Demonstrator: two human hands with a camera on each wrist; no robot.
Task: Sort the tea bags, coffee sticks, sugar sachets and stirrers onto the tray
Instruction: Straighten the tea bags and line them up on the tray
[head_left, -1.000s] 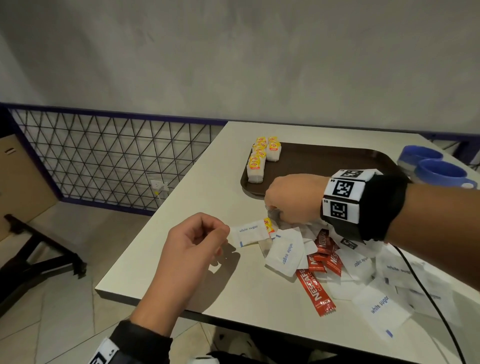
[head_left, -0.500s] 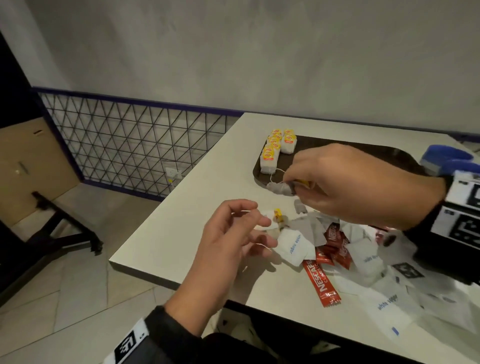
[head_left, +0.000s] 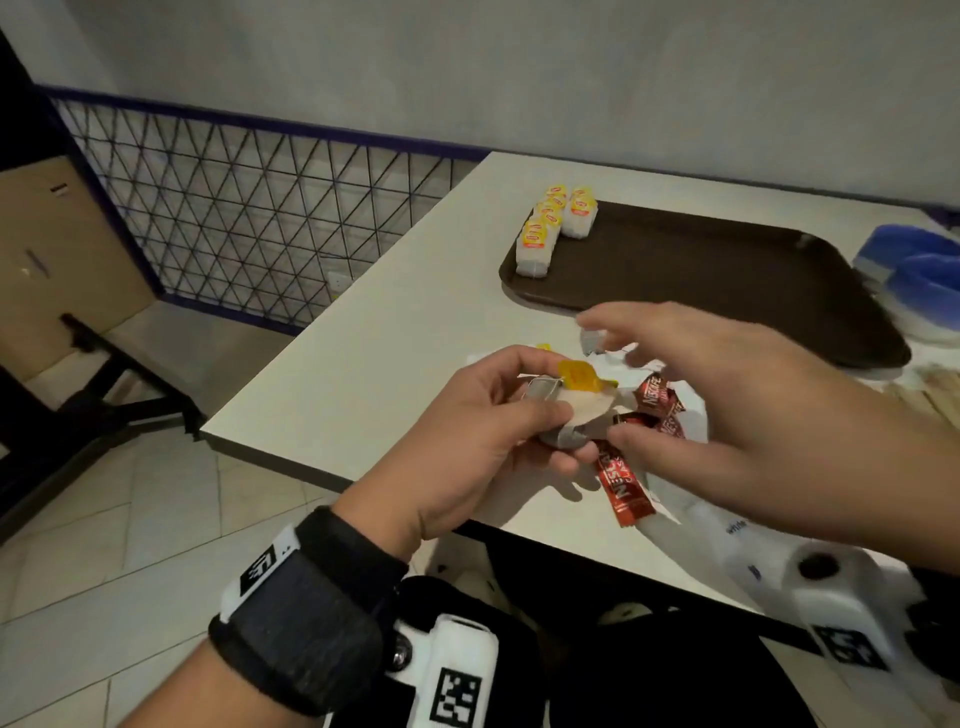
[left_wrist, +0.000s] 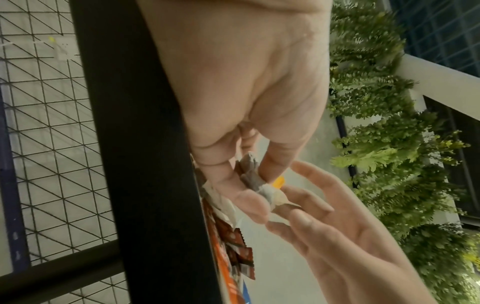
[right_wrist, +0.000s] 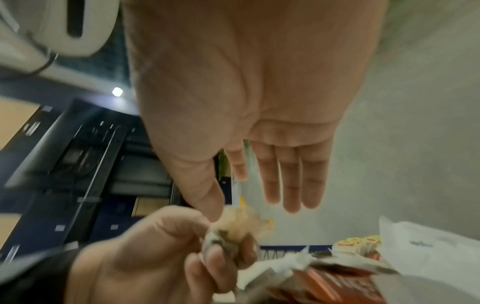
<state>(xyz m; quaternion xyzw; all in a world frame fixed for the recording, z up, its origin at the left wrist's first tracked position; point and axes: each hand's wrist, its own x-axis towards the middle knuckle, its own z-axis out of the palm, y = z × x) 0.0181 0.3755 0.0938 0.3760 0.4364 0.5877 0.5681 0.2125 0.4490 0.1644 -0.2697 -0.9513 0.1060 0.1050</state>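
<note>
My left hand (head_left: 550, 415) pinches a grey tea bag (head_left: 584, 408) with a yellow tag just above the table's near edge. The left wrist view shows that tea bag (left_wrist: 253, 176) between thumb and fingers. My right hand (head_left: 628, 364) hovers beside it with straight, spread fingers (right_wrist: 291, 185) and holds nothing. Beneath both hands lies a pile of red coffee sticks (head_left: 623, 488) and white sugar sachets (head_left: 732, 527). Another small tea bag (head_left: 592, 340) lies by my right index fingertip. The brown tray (head_left: 701, 270) behind holds several tea bags (head_left: 550, 228) in its far left corner.
Blue cups (head_left: 924, 280) stand to the right of the tray. Wooden stirrers (head_left: 935, 387) lie at the right edge of view. The table's left edge drops to a tiled floor, with a wire-mesh fence (head_left: 234, 208) beyond.
My right hand lifted a tea bag out of the pile and brought it to the left hand. The left hand now holds it and the right hand has let go.
</note>
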